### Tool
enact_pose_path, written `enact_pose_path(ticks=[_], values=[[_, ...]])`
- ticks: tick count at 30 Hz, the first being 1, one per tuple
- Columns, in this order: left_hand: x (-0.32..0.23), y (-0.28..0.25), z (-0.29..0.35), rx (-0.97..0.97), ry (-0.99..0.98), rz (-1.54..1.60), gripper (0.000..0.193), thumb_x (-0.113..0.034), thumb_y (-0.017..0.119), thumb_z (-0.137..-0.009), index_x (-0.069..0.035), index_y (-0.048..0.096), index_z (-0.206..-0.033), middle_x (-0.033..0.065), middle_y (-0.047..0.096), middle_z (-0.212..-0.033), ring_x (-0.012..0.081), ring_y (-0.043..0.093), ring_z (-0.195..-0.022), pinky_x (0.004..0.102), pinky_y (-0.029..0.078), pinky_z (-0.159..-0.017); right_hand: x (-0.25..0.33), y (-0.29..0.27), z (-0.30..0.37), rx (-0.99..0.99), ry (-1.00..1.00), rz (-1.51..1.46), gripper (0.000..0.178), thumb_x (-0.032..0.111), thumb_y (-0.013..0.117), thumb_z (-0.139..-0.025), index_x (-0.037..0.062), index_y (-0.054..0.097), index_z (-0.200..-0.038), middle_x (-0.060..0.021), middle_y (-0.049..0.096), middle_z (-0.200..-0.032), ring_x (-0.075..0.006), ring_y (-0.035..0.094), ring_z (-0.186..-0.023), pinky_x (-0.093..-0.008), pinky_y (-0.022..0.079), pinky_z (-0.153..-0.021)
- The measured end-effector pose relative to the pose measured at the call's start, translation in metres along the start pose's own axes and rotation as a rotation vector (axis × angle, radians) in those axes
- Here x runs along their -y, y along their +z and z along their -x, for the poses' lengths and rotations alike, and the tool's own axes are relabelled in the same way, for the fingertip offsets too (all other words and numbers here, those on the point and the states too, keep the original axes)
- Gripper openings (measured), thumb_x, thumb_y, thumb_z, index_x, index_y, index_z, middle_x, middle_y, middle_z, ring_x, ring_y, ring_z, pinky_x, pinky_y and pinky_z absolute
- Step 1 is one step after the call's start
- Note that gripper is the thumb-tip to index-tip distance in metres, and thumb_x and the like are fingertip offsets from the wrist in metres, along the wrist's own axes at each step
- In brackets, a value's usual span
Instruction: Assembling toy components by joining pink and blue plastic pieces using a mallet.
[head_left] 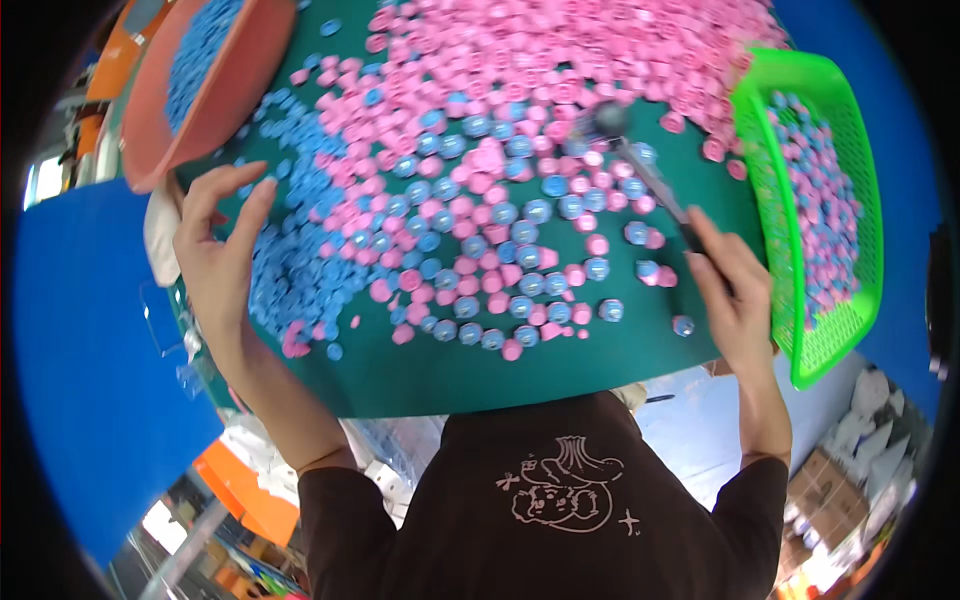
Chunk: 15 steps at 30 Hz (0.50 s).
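My right hand (735,285) is closed round the dark handle of a hammer (658,185). The hammer's rounded dark head is blurred and hangs over small pink and blue pieces in the middle of the green table (420,385). My left hand (215,225) is raised at the table's left side, with thumb and fingers apart and nothing visible between them. Close by it lies a heap of flat blue discs (310,265). Across the middle, pink cup-shaped pieces (420,290) are mixed with shiny blue-topped ones (468,307), several of these paired with pink parts.
A large pile of pink pieces (560,40) covers the far side. At far left, a salmon-coloured tub (255,60) holds blue discs. A bright green basket (775,200) of mixed pink and blue pieces stands at the right edge. Cardboard boxes (828,495) are on the floor at lower right.
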<state>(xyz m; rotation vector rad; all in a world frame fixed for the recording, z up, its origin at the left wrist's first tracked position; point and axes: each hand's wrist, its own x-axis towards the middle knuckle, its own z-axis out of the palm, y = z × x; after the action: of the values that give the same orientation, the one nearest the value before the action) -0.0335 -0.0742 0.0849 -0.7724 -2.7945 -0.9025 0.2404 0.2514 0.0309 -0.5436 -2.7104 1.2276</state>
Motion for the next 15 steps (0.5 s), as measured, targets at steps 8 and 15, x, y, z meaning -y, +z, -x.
enact_pose_path(ticks=[8,15], values=[[0.081,-0.015,0.068,0.086,-0.102,-0.116,0.012,-0.011,0.074,-0.077,-0.005,0.072,-0.087,0.0074,0.069,-0.084,0.0197,0.061,-0.079,0.0296,0.046,-0.073,-0.02,-0.001,0.006,-0.164,0.236,-0.265,0.041,0.012,0.055,-0.097,0.0072,0.052,-0.137,0.0013,0.064,-0.091,0.0013,0.038,-0.06,-0.0144,0.029,-0.052],[0.09,0.002,0.071,0.146,-0.097,-0.184,0.014,-0.01,0.076,-0.073,-0.006,0.072,-0.086,0.0069,0.063,-0.083,0.023,0.057,-0.085,0.0346,0.044,-0.075,-0.016,0.012,0.003,-0.071,0.144,-0.189,0.044,0.016,0.054,-0.097,0.007,0.048,-0.14,-0.0023,0.063,-0.092,0.0006,0.039,-0.057,-0.0156,0.029,-0.048]])
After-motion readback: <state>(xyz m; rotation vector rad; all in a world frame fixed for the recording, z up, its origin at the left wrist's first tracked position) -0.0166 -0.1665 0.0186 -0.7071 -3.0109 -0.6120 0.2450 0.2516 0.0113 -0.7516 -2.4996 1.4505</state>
